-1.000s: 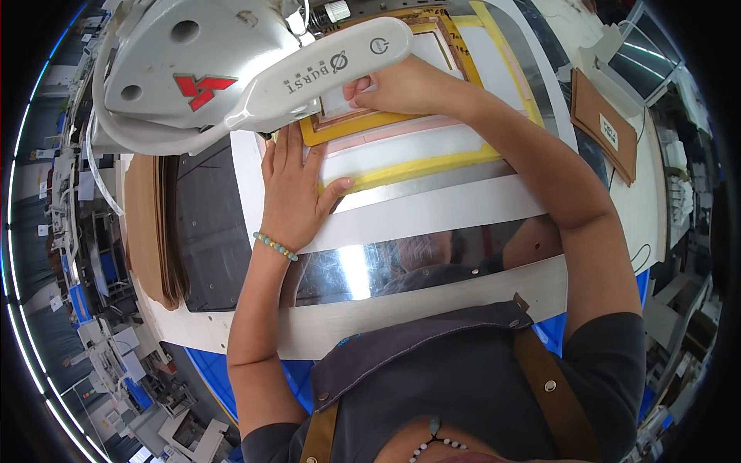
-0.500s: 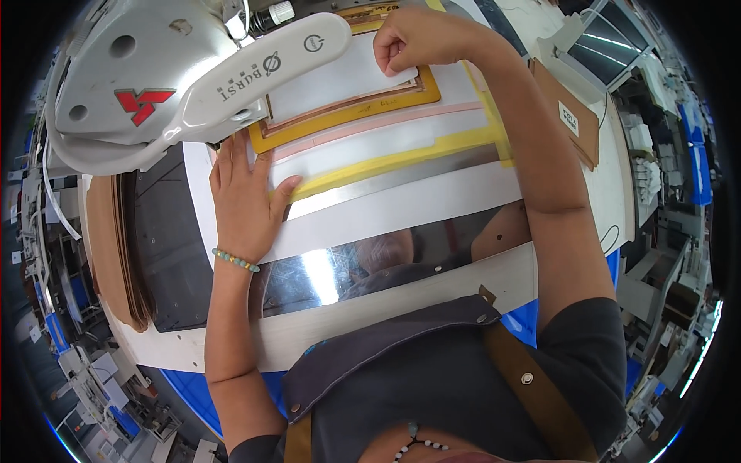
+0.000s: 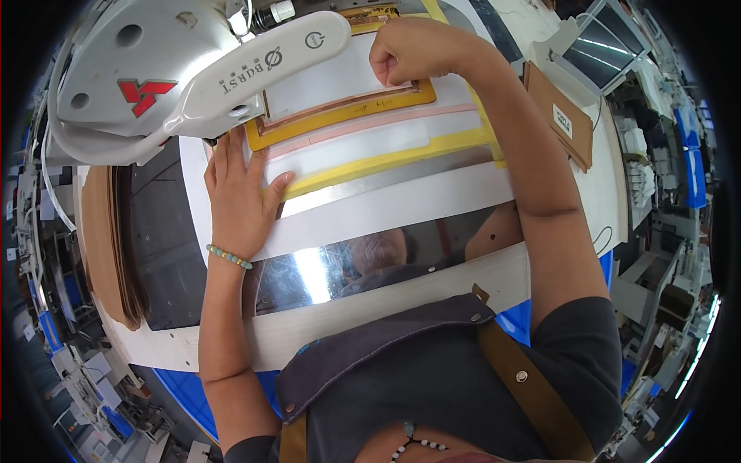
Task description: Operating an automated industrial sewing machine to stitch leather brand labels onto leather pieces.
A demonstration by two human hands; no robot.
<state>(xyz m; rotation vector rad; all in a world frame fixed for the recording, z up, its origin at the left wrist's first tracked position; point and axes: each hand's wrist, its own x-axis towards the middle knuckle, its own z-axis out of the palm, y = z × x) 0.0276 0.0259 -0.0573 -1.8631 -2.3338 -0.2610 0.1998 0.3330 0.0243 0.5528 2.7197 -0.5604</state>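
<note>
Brown stack (image 3: pixel 104 247) far left, then grey machine head (image 3: pixel 166 58). My left hand (image 3: pixel 238 197) lies flat, fingers extended, not gripping, at the yellow frame (image 3: pixel 343 116)'s near-left corner. Frame sits mid-table, partly under the machine, white sheet (image 3: pixel 316 83) inside. My right hand (image 3: pixel 417 52) is curled over its right side; can't tell if pinching anything. Brown board (image 3: pixel 562 116) farther right.

The white machine (image 3: pixel 135 85), cut off by the top edge, hides part of the yellow frame (image 3: pixel 340 118).
</note>
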